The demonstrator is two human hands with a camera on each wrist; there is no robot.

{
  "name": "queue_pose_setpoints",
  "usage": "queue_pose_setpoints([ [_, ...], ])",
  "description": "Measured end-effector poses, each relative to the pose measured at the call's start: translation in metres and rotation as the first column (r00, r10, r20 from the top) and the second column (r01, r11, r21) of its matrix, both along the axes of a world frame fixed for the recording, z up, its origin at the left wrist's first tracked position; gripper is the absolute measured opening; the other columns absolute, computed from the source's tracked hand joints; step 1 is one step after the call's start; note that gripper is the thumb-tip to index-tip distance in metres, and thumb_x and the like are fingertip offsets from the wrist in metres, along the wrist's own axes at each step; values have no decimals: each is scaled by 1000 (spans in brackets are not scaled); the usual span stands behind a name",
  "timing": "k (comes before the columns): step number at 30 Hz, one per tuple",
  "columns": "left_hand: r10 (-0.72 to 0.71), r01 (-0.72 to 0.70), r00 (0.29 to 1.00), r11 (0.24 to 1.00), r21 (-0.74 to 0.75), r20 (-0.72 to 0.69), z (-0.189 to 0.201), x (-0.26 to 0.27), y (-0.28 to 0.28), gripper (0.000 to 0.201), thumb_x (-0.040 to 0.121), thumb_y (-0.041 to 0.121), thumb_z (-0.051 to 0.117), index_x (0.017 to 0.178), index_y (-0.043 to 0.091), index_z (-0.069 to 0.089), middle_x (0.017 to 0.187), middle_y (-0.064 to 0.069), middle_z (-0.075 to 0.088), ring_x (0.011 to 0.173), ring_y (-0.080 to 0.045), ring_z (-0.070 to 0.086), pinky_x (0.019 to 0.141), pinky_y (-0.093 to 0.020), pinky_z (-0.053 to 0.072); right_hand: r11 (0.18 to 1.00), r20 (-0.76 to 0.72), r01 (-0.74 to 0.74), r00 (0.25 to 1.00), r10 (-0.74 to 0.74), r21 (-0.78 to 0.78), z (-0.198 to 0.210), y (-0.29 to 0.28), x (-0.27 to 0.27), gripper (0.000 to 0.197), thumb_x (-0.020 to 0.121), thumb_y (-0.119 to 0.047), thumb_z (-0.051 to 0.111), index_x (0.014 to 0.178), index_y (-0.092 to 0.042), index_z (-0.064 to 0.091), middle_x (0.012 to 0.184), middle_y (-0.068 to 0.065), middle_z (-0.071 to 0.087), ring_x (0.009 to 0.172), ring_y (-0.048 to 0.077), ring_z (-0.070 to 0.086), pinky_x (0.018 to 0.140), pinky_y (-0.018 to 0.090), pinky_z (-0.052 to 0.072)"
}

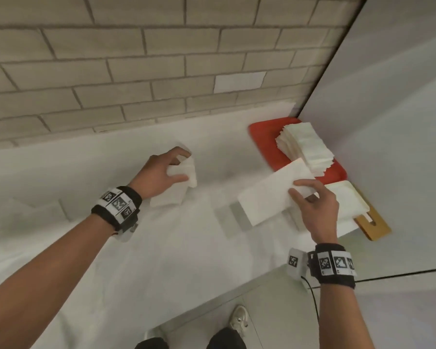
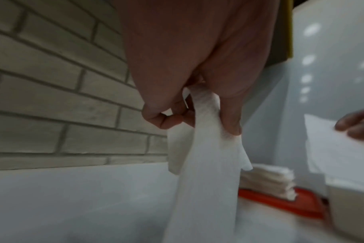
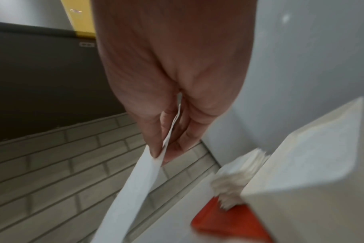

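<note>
White counter [image 1: 161, 248] under brick wall [image 1: 136, 71]. My left hand [image 1: 159, 173] grips a crumpled napkin [image 1: 185, 172] mid-counter; right hand [image 1: 315, 210] pinches a flat napkin [image 1: 267, 197] by the back-right corner's red tray [image 1: 262, 139].

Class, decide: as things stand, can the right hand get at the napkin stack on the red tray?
Probably yes: the stack lies just beyond the right hand, nothing between, though its grip pinches a napkin.

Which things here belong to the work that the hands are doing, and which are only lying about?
In the job:
- left hand gripping a bunched napkin
- right hand pinching a flat napkin
- napkin stack, probably the supply, on the red tray

Lying about:
- white box, untouched
- wooden board under it
</note>
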State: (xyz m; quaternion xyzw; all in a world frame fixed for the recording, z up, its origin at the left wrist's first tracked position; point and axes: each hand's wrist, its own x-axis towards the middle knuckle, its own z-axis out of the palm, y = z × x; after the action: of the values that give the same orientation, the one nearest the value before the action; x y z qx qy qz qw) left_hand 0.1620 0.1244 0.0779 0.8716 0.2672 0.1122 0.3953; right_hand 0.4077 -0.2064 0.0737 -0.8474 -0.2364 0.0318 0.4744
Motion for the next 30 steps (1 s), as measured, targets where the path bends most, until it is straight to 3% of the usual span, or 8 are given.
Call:
queue_pose_setpoints([
  [6,-44,54,978,998,-43,206,31,76,-108,68,91,26,86,140,50,45,134,14,64,116,-15,66,105,-33,48,980,61,167,985,-161,-109,-17,-72,110,23,89,-24,89,110,-25,77,108,-9,74,74,6,59,82,31,46],
  [9,-124,132,954,991,-10,273,31,111,-147,63,93,24,84,143,45,52,149,27,53,126,-12,63,116,-31,45,964,36,165,986,-161,-207,-34,-88,148,23,89,-20,88,110,-18,78,106,1,72,84,11,59,79,17,39],
  [14,-165,172,950,985,-2,265,20,157,-189,29,92,28,85,119,32,75,123,18,74,121,-8,68,111,-39,49,930,0,77,997,-82,-359,-54,-109,187,19,92,-16,86,107,-16,75,79,5,69,59,4,58,56,3,41],
  [20,-184,196,959,980,-36,214,27,189,-217,18,90,37,86,104,28,79,103,14,79,95,-14,74,90,-43,55,917,-76,-60,997,32,-395,-60,-126,206,24,87,-23,90,102,-25,73,108,9,73,85,20,65,53,10,38],
  [23,-239,258,948,964,-66,210,38,203,-227,14,91,33,86,101,24,81,102,11,80,96,-15,75,92,-43,56,905,-67,-91,995,69,-416,-51,-129,206,35,87,-32,91,115,-23,71,134,8,60,101,17,56,75,6,43],
  [26,-326,347,922,935,-75,207,52,218,-237,12,90,30,87,98,23,82,99,11,80,95,-16,75,91,-43,57,977,163,-72,981,106,-200,-22,-127,197,33,98,-46,77,127,-32,66,152,-1,44,135,21,48,112,35,45],
  [28,-414,433,888,900,-59,203,62,228,-245,14,89,29,88,98,20,83,97,6,80,92,-20,75,88,-47,56,967,-26,-248,968,250,52,1,-116,189,32,107,-55,59,135,-40,61,146,-13,55,138,9,53,118,41,46],
  [30,-479,498,855,866,-52,200,72,240,-251,15,89,28,88,99,17,84,98,2,80,91,-23,74,86,-48,56,873,-374,-401,792,483,279,16,-99,179,44,110,-63,39,149,-45,51,145,-9,63,137,8,59,121,44,44],
])
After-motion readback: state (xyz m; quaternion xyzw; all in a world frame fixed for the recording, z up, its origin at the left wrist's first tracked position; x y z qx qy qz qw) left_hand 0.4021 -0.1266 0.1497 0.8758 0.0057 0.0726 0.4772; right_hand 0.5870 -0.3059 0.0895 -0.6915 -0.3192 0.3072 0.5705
